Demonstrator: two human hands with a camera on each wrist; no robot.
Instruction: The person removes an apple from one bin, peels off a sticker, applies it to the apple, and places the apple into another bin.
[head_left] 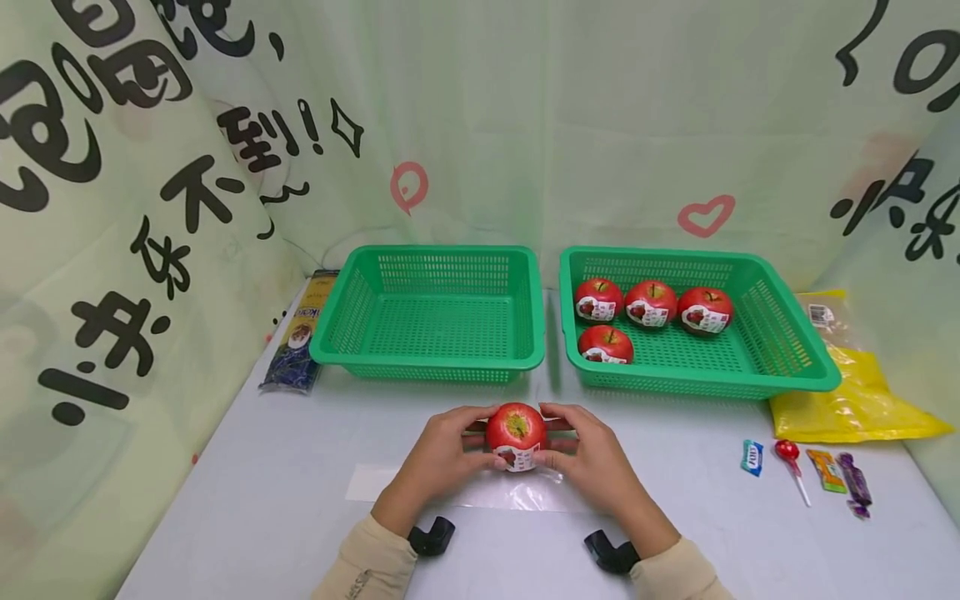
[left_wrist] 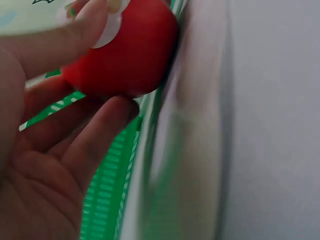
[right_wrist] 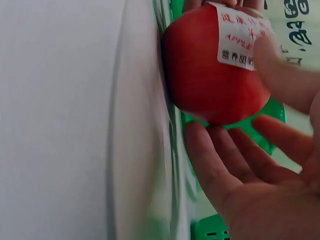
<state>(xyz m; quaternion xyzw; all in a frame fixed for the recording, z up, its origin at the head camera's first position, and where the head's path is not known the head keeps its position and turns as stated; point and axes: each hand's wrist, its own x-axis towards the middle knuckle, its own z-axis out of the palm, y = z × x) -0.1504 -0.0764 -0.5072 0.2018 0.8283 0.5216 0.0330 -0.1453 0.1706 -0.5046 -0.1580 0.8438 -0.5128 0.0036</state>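
Observation:
A red apple with a white printed sticker is held upright between both hands, over a flat clear plastic bag on the table. My left hand grips its left side, the thumb near the sticker and the fingers around the side. From the right, my right hand holds the same apple, its thumb by the label's other edge. In the left wrist view the apple sits against the left thumb and fingers. The right wrist view shows the sticker on the apple beside the right thumb.
Behind the hands stand two green baskets: the left basket shows only its bare mesh, the right basket holds several stickered apples. A dark packet lies far left. At right are a yellow bag, a lollipop and small wrapped sweets.

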